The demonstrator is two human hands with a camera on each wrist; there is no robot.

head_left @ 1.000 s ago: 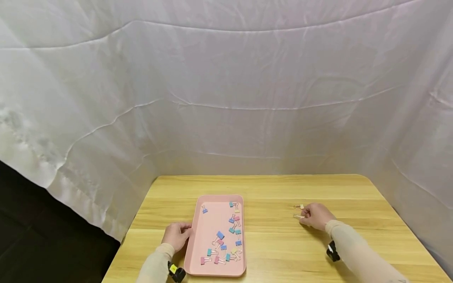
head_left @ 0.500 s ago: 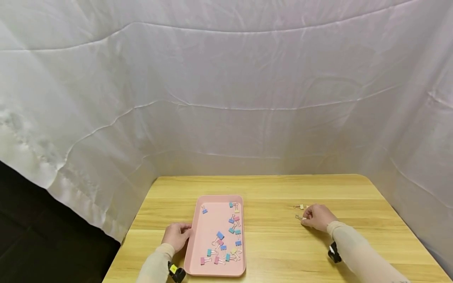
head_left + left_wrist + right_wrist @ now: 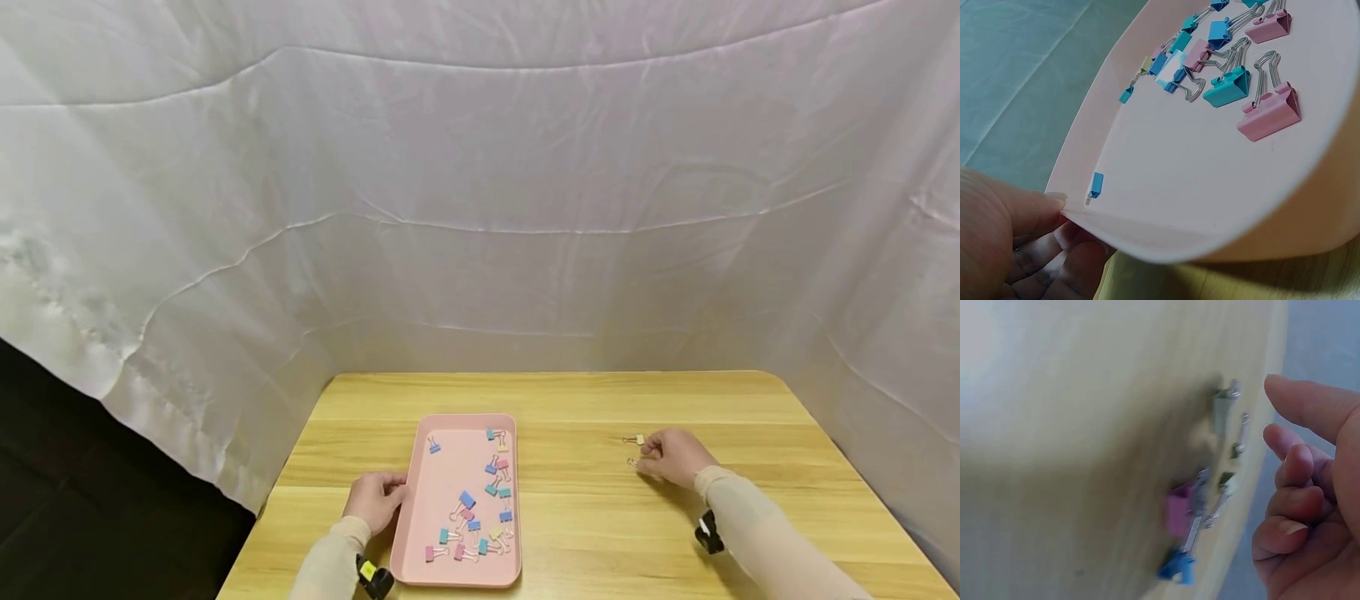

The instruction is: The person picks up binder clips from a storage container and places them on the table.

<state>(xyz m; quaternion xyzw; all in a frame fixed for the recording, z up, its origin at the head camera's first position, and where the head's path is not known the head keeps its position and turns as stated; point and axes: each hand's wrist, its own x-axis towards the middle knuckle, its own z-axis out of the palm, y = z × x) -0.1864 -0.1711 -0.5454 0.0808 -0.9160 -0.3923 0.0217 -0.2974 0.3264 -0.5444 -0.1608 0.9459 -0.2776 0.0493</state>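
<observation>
My left hand grips the left rim of a pink tray; the left wrist view shows the thumb over the wall and fingers outside it. Blue, teal, pink and yellow binder clips lie scattered inside. On the right of the table, my right hand hovers with loosely bent fingers by a yellow binder clip and a small silver-handled clip. In the right wrist view, thumb and forefinger stand apart with nothing between them. A pale clip, a pink clip and a blue clip lie on the table there.
The wooden table carries the tray and clips. White cloth hangs behind and along both sides. A dark area lies beyond the table at the left.
My right hand has shifted slightly right from where it was a second ago. The silver-handled clip by its fingertips has turned, showing less of its handles. Left hand and tray stay put.
</observation>
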